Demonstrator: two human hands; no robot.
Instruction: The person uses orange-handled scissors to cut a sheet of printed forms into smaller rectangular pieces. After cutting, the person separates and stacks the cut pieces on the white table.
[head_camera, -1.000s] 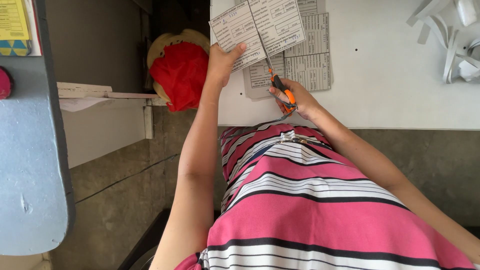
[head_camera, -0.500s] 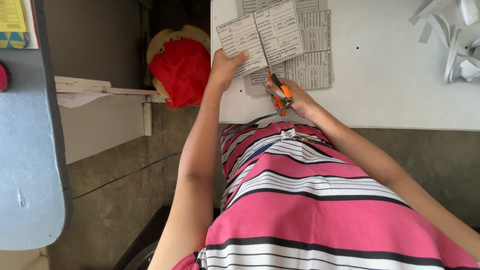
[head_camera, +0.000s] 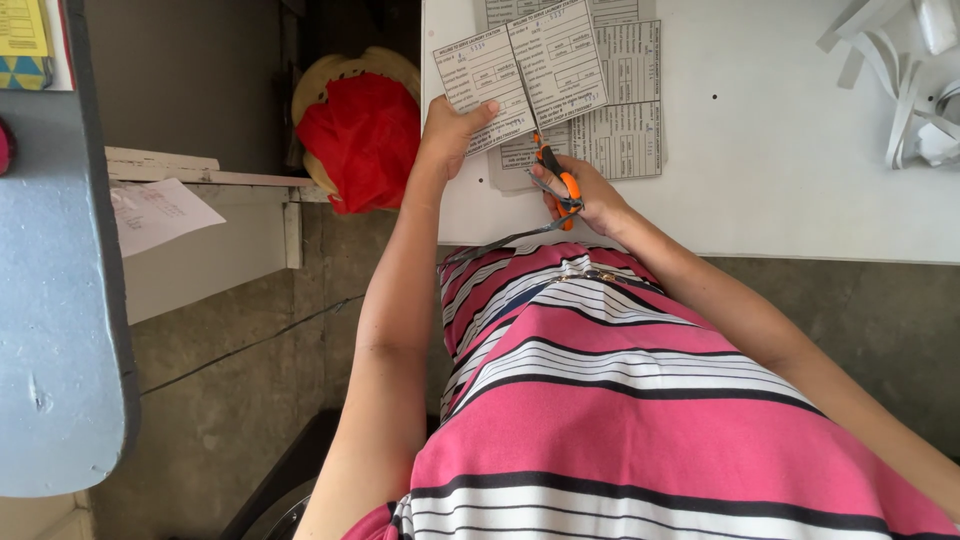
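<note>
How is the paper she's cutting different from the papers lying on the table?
The cut sheet is gripped by the left hand and sits tilted; the stack lies flat and straight, untouched. Scissors in the right hand split the sheet; the stack looks whole. Both are printed grey forms.

Printed paper sheet: pale grey-white, covered in small ruled form blocks, held tilted above the white worktop at its near-left corner, lower left edge pinched in the left hand. Scissors: orange handles, dark blades, gripped in the right hand, blades pointing away from the body and reaching up into the sheet along the line between two printed blocks. Stack of like printed sheets lies flat beneath and just beyond, partly covered by the held sheet.
</note>
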